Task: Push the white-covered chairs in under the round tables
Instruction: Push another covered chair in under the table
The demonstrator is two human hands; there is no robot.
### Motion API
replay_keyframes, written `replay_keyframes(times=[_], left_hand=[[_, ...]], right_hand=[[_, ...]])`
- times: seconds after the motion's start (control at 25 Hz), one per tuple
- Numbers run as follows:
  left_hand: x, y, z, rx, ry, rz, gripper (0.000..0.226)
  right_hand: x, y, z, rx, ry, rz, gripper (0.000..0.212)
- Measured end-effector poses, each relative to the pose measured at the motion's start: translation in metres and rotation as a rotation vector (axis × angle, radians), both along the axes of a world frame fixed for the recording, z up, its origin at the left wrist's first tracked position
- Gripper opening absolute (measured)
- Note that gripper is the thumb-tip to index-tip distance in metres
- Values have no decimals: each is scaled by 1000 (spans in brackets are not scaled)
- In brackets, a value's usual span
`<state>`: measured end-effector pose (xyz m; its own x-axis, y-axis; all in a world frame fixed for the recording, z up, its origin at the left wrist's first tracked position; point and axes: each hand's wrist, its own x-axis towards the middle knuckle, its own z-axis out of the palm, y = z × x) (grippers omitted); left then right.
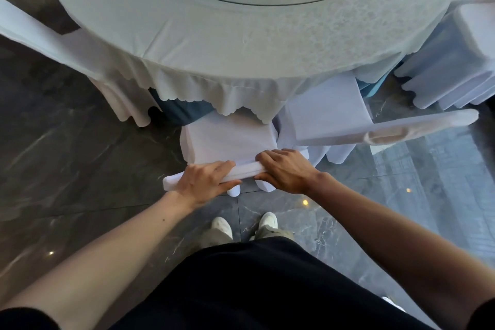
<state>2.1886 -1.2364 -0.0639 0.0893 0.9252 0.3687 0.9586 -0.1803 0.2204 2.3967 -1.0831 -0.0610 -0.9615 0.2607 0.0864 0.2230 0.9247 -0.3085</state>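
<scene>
A white-covered chair [227, 139] stands right in front of me, its seat partly under the scalloped edge of the round table [241, 43]. The table wears a white cloth with a glass disc on top. My left hand [203, 182] grips the left part of the chair's top rail, and my right hand [284, 170] grips the right part. Both hands wrap the rail, fingers over the front and thumbs behind.
A second white-covered chair [334, 118] sits just to the right, angled, its back pointing right. Another chair [53, 37] is at the left of the table and one more [455, 61] at the far right. Dark marble floor [67, 163] lies all around; my feet are behind the chair.
</scene>
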Motion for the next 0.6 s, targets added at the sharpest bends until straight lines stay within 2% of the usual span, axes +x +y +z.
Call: replay_keyframes(times=[0.28,0.48,0.6], left_hand=[[0,-4,-2,7,-6,-14,46],[-9,13,-8,28,29,-25,41],[-24,31,-5,-18,38,54,41]], right_hand=[[4,-19,-3,70,-63,-129,46],[-7,-15,-3,5,-112,-241,36],[-28,4,4,-10,-149,-257,43]])
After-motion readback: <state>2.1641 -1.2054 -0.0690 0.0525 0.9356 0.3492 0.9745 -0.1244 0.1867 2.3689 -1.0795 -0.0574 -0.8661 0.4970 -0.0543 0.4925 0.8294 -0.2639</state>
